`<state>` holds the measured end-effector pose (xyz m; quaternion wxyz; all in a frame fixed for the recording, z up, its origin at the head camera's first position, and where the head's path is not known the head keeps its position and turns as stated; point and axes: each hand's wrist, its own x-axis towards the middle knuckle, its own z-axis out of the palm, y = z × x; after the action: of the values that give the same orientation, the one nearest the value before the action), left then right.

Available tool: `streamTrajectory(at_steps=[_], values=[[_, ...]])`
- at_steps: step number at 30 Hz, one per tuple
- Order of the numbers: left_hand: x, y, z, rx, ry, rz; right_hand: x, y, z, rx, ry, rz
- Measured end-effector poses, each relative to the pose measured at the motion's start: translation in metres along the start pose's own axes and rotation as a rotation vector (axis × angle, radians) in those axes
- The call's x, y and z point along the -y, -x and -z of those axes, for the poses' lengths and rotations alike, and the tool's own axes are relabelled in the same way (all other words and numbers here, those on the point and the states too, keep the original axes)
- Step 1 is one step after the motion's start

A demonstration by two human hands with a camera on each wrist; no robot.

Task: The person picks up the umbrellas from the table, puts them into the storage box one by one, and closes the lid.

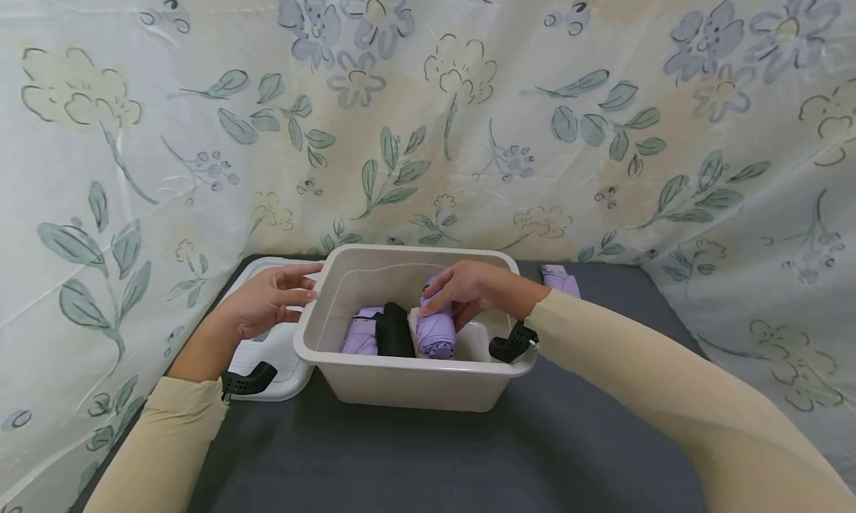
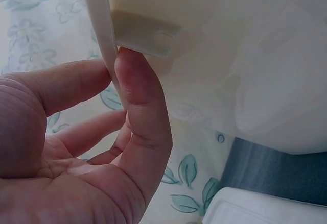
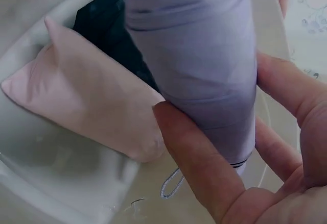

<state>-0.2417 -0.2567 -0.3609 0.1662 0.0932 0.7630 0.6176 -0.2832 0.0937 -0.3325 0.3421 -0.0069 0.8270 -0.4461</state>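
Note:
A cream plastic storage bin (image 1: pixel 414 385) stands on the dark table. My left hand (image 1: pixel 270 305) grips its left rim; in the left wrist view one fingertip (image 2: pixel 137 81) tucks under the lip. Inside the bin, my right hand (image 1: pixel 468 290) holds a lavender folded umbrella (image 1: pixel 436 331) between thumb and fingers. The right wrist view shows its rolled fabric and a thin cord loop (image 3: pixel 172 184). Beside it lie a pale pink fabric bundle (image 3: pixel 92 94), a black folded umbrella (image 1: pixel 394 331) and another lavender roll (image 1: pixel 362 333) at the left.
A white lid (image 1: pixel 277 368) lies on the table left of the bin, partly under its edge. Behind the bin's right side sits another lavender fabric item (image 1: pixel 560 279). A floral curtain (image 1: pixel 428 126) hangs behind and beside the dark table (image 1: pixel 428 461).

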Motion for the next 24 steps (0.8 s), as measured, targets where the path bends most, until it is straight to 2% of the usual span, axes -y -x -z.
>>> streamTrajectory(at_steps=[4, 12, 24], values=[[0.001, 0.0, 0.001, -0.001, 0.012, -0.002, -0.001, -0.005, -0.001, 0.004, 0.04, -0.014], [0.002, -0.002, 0.0, 0.004, 0.005, -0.003, -0.01, -0.016, -0.004, 0.026, 0.032, -0.06], [0.001, -0.001, 0.0, -0.001, 0.028, -0.005, -0.012, -0.02, -0.01, 0.0, 0.077, -0.053]])
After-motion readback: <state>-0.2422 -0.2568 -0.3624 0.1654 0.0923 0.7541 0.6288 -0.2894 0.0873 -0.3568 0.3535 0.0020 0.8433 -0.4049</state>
